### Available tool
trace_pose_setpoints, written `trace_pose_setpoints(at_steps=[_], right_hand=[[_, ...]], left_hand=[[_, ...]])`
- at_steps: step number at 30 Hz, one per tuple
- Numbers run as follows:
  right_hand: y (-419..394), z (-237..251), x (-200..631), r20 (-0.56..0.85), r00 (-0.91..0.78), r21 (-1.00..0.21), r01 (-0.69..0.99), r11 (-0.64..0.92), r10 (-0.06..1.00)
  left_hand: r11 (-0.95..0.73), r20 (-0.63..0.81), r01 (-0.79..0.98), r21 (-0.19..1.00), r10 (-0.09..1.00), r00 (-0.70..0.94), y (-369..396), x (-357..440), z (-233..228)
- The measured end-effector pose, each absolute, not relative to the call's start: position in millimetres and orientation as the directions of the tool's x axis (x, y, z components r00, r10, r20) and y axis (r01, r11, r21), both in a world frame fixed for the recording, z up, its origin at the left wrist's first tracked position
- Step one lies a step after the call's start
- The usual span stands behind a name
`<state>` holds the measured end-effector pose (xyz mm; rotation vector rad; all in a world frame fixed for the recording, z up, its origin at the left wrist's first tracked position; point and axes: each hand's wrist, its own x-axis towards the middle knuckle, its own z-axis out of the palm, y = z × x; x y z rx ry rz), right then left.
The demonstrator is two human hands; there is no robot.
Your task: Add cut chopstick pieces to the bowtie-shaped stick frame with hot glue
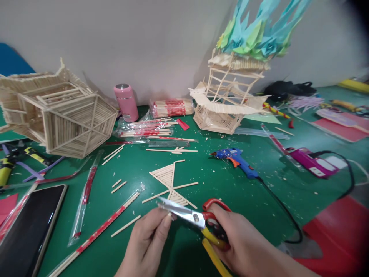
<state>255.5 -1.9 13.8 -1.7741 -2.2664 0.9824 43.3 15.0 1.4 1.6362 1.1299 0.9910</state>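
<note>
My right hand (230, 227) grips a pair of scissors (187, 213) with red and yellow handles, its blades pointing left over the table. Between the thumb and fingers of my left hand (150, 238) is a short wooden stick (169, 215), mostly hidden, with its pale end showing beside the blades. Whether the blades touch the stick, I cannot tell. Just beyond lies a flat star-like frame of wooden sticks (164, 175), two of its triangles filled with parallel sticks. A loose stick (126, 226) rests left of my left hand.
A blue glue gun (236, 156) with a black cord lies to the right. Stick-built models stand at the back left (77, 119) and back right (219, 111). Around them are a pink flask (126, 103), packs of sticks (173, 108) and a phone (31, 227).
</note>
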Motion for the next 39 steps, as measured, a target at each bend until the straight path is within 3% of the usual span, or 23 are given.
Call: trace_pose_setpoints(at_steps=[4, 7, 13, 20, 39], right_hand=[[-0.4, 20.3, 254.5, -0.288, -0.280, -0.580, 0.812, 0.066, 0.916], [-2.6, 24.5, 254.1, -0.300, -0.278, -0.550, 0.832, 0.073, 0.913], [-6.1, 29.4, 251.6, -0.214, -0.271, -0.470, 0.871, 0.144, 0.939], [-5.3, 33.1, 250.1, -0.195, -0.278, -0.480, 0.864, 0.156, 0.941], [-6.0, 33.0, 249.5, -0.184, -0.269, -0.493, 0.858, 0.148, 0.946]], left_hand=[[0.044, -0.080, 0.195, 0.980, 0.980, 0.181, 13.1, 41.8, -4.0], [0.111, -0.135, 0.130, 0.985, 0.972, 0.192, 13.1, 42.2, -5.5], [0.023, -0.049, 0.128, 0.992, 0.978, 0.203, 13.9, 42.7, -6.9], [-0.087, 0.054, 0.173, 0.981, 0.981, 0.189, 14.0, 41.7, -10.1], [-0.093, 0.067, 0.158, 0.983, 0.985, 0.159, 15.9, 41.4, -6.1]])
